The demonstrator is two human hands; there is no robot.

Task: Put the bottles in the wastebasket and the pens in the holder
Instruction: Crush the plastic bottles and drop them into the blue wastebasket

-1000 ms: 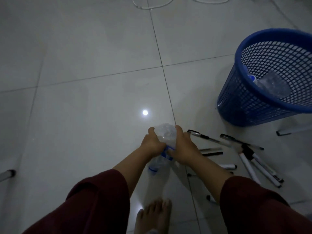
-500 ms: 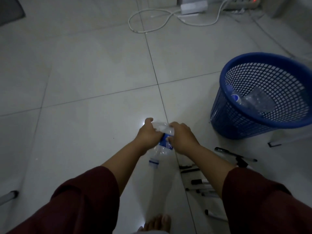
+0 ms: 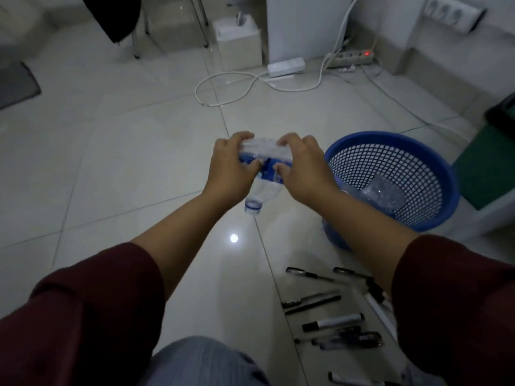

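A: What has changed since the earlier frame?

B: Both hands have lifted the clear plastic bottle (image 3: 263,174) higher and further forward, and the view has tilted up, so the room's far wall and cables now show.

A: How is it held?

B: The left hand (image 3: 230,168) and the right hand (image 3: 302,169) each wrap their fingers around the bottle's crumpled upper body, at its blue label. The neck, with a blue ring, points down toward the person.

A: Where is the wastebasket?

B: The blue mesh wastebasket (image 3: 429,174) stands on the pale tiled floor (image 3: 111,168), just right of the right hand. 1 crushed bottle (image 3: 381,195) already lies inside it.

A: And the pens?

B: A loose cluster of pens and markers (image 3: 331,321) lies on the floor at lower right, near the right forearm. Both arms wear dark red sleeves (image 3: 92,316). I cannot see a holder.

A: Anything further back?

B: A white cable (image 3: 250,79) loops across the floor toward a power strip (image 3: 352,57) with a red light.
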